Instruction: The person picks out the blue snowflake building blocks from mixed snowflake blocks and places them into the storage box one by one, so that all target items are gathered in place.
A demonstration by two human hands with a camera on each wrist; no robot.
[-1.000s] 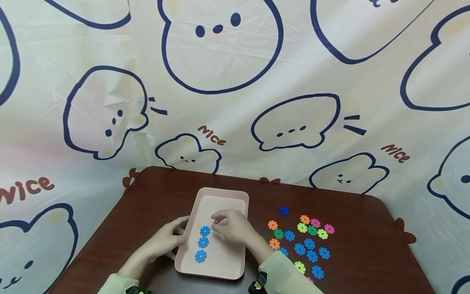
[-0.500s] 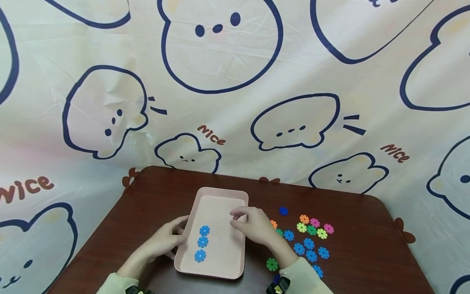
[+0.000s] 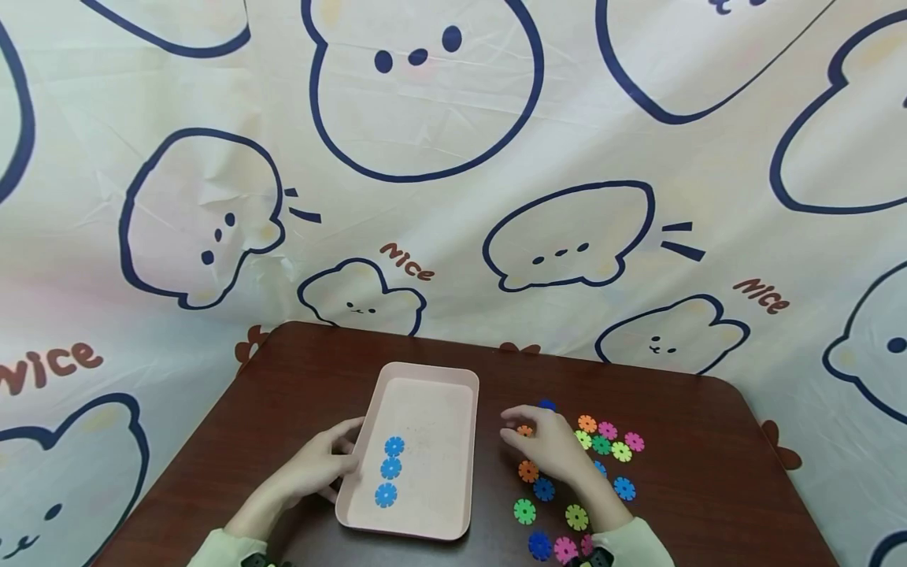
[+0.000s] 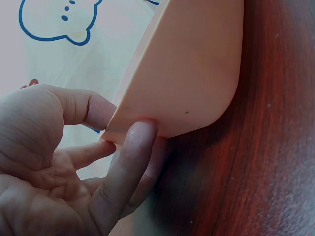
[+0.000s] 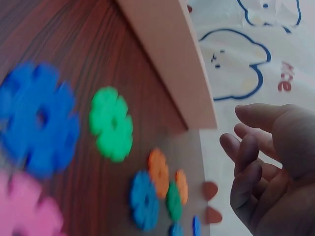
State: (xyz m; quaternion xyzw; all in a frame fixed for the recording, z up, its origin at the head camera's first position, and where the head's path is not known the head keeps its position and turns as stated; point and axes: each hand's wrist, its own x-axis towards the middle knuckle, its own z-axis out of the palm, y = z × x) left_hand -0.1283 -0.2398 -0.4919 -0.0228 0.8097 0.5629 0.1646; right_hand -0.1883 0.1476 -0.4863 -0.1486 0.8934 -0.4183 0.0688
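Note:
A pale pink tray lies on the dark wooden table, and three blue notched discs form a column in its left half. My left hand pinches the tray's left edge; in the left wrist view, thumb and fingers sit on both sides of the tray wall. To the right of the tray, my right hand is above the scattered discs. Its fingers are loosely bent with nothing between them, as the right wrist view also shows. Below its fingertips is an orange disc, partly hidden.
Several discs lie around the right hand, among them a green disc, a dark blue disc, a pink disc and a yellow-green disc. A cartoon-printed cloth hangs behind the table.
My right hand has moved right, from above the tray across its right edge to over the scattered discs. My left hand, the tray and its three blue discs stay in place.

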